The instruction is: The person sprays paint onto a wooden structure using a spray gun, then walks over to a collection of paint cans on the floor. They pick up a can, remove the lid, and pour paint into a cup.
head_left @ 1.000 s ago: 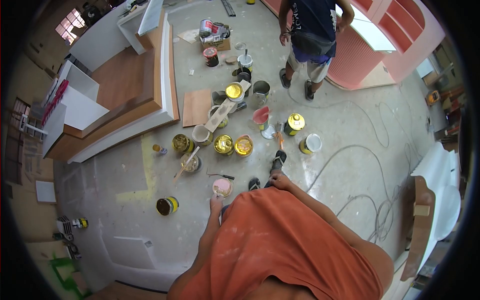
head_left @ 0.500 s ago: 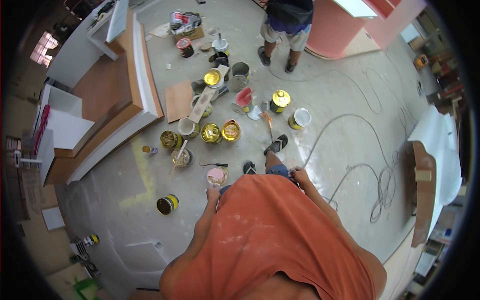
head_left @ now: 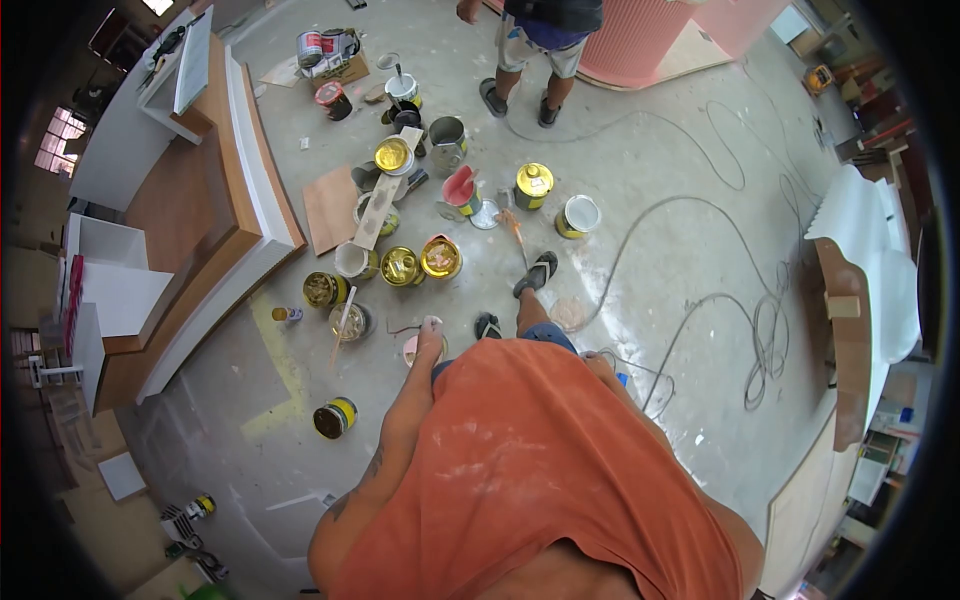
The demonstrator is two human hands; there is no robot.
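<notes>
My left hand (head_left: 431, 338) reaches forward over a can with a pink top (head_left: 412, 349), partly covering it. Its fingers are small and blurred, so what they hold, if anything, does not show. My right hand (head_left: 598, 364) hangs low beside my shorts (head_left: 552, 338), its fingers mostly hidden by my arm and orange shirt. Just beyond it is a small blue item (head_left: 622, 379) near a thin cable. Left of my left hand stands a can with a stick in it (head_left: 352, 323). A dark-topped can (head_left: 335, 417) stands closer to me.
Several paint cans crowd the floor ahead, among them a yellow-topped can (head_left: 534, 183) and a white-topped can (head_left: 579, 216). A brush (head_left: 514, 228) lies near my foot. Cable (head_left: 765, 365) loops at right. A wooden counter (head_left: 215, 215) stands left; another person (head_left: 540, 50) stands ahead.
My left hand has moved forward over the pink-topped can. My right hand has drawn back and is more hidden. The view has shifted, and the other person's hand now shows.
</notes>
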